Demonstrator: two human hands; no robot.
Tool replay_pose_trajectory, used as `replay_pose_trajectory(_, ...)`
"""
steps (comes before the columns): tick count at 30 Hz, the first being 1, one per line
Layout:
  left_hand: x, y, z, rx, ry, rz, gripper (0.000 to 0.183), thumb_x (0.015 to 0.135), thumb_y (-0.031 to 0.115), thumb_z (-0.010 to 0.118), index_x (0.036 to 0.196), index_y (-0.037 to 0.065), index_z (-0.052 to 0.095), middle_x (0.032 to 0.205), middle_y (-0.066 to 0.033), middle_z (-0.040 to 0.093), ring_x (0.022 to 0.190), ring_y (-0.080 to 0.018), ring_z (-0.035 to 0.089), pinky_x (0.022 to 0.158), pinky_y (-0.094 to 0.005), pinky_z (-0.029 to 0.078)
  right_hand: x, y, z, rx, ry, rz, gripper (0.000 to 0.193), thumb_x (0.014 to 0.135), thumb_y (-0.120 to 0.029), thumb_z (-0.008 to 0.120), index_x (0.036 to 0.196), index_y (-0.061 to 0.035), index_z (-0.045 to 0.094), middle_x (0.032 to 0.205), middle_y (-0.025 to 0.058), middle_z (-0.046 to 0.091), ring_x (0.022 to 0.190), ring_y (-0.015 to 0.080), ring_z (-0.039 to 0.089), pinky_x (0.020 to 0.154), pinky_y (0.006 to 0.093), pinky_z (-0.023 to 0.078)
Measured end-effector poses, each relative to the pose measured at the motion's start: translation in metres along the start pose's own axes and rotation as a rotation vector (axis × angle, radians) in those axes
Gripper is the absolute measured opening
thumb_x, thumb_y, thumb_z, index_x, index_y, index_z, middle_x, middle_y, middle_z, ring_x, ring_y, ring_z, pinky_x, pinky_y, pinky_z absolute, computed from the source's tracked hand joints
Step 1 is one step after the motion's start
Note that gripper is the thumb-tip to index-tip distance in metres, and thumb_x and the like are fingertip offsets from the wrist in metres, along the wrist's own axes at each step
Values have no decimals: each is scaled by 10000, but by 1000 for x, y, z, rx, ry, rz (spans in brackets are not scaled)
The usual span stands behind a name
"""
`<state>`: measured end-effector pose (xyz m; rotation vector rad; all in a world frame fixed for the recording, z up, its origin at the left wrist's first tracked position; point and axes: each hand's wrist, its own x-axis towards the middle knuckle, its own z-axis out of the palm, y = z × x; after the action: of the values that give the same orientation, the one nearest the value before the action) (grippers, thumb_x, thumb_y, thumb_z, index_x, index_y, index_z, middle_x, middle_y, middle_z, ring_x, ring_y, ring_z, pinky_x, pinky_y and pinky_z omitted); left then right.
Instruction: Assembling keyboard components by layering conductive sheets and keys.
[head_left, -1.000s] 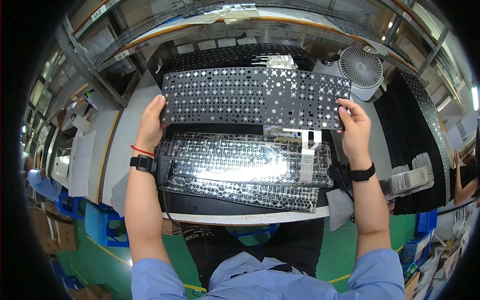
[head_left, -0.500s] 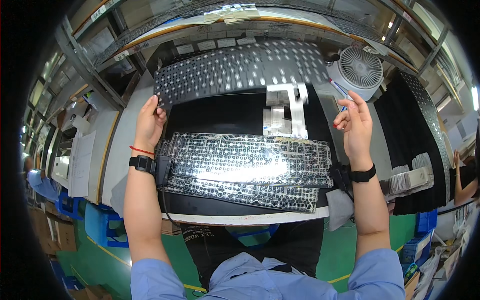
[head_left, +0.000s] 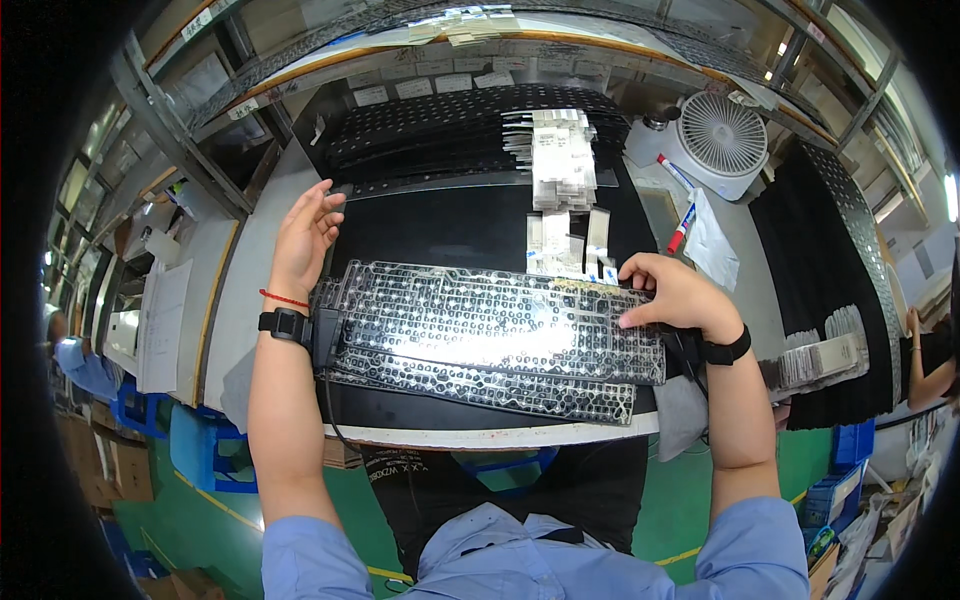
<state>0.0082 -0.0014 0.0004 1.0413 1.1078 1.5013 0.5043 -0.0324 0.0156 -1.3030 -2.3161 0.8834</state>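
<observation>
Across the middle of the frame, on the black work mat (head_left: 450,225), we see a stack of clear, glossy plastic blister trays moulded with rows of small key-shaped pockets (head_left: 490,335), its long side running left to right and its near edge close to the pale table edge (head_left: 480,437). We judge these trays light and thin, springy rather than stiff, likely to flex or sag if lifted from one end, and slick under the fingers (the glare along the middle suggests a smooth film). Taking one by both short ends, or by opposite corners, looks the safest hold; the moulded pockets would dent under a hard pinch.

Our right hand (head_left: 675,295) rests at the upper right corner of the top tray, fingers curled down onto its rim; whether they pinch the edge or only press on it, we cannot tell. Our left hand (head_left: 305,235) is open, fingers spread and apart, hovering just above the upper left corner of the stack and holding nothing. A black wrist strap (head_left: 283,325) sits on that arm, a black band (head_left: 725,350) on the other.

Behind the trays lie white paper strips (head_left: 565,235), and in the upper right a small white desk fan (head_left: 720,140) stands near a red-and-white marker (head_left: 682,232).
</observation>
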Motion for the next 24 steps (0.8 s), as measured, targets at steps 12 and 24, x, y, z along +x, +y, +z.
replay_pose_trajectory(12,-2,1,4,80,-60,-78,336,1003,278,521,1245,50,566,1017,-40,644,829,-93,583,714,-214,466,4,5,-1,149,7,144,150,809,10,694,941,20,623,664,-17,529,634,79,488,612,235,420)
replay_pose_trajectory(24,-4,6,10,180,-199,-158,327,1026,303,466,1154,40,611,946,-8,661,785,-39,572,680,-178,449,9,12,0,143,358,87,84,899,-59,602,856,-10,550,736,26,560,692,106,498,652,265,424)
